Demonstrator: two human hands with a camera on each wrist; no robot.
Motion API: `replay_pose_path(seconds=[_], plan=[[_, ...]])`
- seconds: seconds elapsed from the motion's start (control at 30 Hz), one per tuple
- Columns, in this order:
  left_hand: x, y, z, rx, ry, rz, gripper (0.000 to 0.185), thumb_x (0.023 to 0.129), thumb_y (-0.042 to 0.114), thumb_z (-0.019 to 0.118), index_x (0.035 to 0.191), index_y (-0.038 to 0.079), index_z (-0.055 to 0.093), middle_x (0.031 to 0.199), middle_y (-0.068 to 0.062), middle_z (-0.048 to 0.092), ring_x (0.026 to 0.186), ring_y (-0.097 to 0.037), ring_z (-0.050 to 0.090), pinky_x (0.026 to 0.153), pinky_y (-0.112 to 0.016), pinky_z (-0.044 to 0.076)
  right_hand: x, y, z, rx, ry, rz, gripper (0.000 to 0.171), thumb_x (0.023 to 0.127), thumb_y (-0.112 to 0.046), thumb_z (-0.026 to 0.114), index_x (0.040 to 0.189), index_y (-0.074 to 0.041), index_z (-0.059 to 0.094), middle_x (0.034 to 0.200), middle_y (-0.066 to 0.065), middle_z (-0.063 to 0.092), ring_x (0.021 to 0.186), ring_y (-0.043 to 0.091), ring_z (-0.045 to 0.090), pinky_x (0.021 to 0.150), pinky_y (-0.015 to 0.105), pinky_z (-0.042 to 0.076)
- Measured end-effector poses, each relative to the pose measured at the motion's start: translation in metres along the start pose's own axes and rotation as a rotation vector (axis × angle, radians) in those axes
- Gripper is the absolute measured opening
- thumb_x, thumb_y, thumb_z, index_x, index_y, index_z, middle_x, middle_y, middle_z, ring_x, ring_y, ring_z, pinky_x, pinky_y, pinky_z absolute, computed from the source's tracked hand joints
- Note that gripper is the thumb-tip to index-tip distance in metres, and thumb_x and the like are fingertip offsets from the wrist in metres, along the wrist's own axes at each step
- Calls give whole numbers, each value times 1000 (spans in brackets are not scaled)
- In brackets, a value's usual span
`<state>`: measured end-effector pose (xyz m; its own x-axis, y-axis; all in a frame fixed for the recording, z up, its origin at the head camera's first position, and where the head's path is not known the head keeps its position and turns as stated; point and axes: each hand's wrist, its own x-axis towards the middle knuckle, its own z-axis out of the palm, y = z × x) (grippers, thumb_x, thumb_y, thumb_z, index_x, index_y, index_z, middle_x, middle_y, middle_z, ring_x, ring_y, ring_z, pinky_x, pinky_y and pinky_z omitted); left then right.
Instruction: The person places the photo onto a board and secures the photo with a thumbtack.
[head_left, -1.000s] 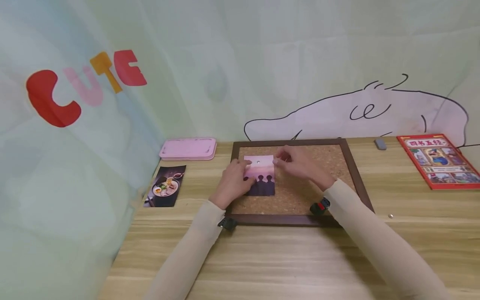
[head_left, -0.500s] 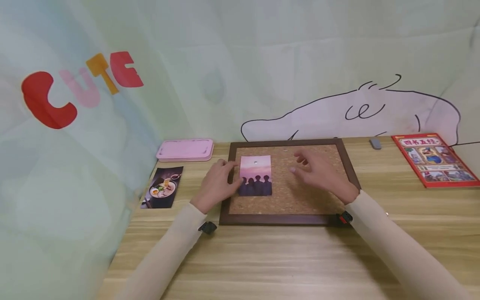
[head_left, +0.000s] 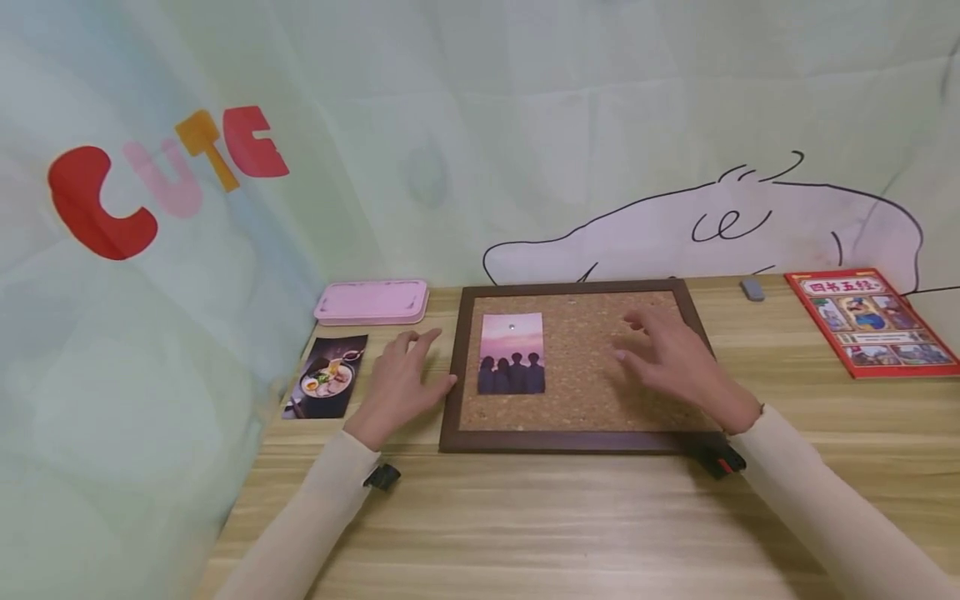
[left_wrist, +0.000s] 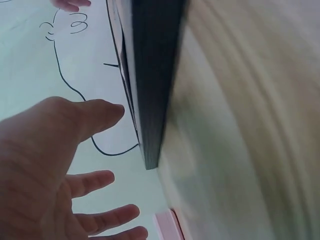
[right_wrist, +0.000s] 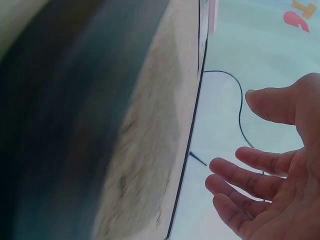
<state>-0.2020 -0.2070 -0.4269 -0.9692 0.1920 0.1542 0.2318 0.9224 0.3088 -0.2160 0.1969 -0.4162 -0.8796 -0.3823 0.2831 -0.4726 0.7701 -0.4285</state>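
A cork board (head_left: 592, 379) in a dark wooden frame (head_left: 570, 442) lies flat on the wooden table. A pink sunset photo with dark silhouettes (head_left: 512, 353) is pinned on its left part by a small silver pin (head_left: 512, 326). My left hand (head_left: 401, 379) hovers open just left of the frame (left_wrist: 152, 85), holding nothing, with spread fingers (left_wrist: 95, 182). My right hand (head_left: 667, 358) hovers open over the right half of the cork, fingers (right_wrist: 250, 172) spread and empty.
A food photo card (head_left: 327, 387) lies left of my left hand. A pink flat case (head_left: 371, 301) sits at the back left. A red picture book (head_left: 870, 321) and a small grey eraser (head_left: 752, 288) lie at the back right. Printed fabric walls the table's left and back.
Both hands let go of the pinned photo and drew apart: the left off the board to the left, the right across the cork to the right and nearer me.
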Motion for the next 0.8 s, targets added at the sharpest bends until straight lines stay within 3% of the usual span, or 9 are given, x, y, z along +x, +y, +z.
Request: replay_pose_path(seconds=[0.27, 0.8], plan=[[-11, -11, -3, 43, 1, -21, 85, 86, 50, 71, 156, 20, 34, 147, -25, 43, 129, -47, 47, 101, -64, 39, -16, 18, -5, -14, 39, 8, 51, 91, -26, 70, 128, 6, 56, 119, 24, 65, 104, 41, 61, 85, 56, 47], [-24, -20, -10, 63, 3, -21, 85, 87, 50, 72, 156, 16, 35, 146, -27, 43, 129, -48, 47, 102, -64, 40, -48, 41, -33, -73, 22, 69, 48, 92, -24, 71, 125, 9, 59, 119, 29, 64, 108, 47, 59, 88, 62, 45]])
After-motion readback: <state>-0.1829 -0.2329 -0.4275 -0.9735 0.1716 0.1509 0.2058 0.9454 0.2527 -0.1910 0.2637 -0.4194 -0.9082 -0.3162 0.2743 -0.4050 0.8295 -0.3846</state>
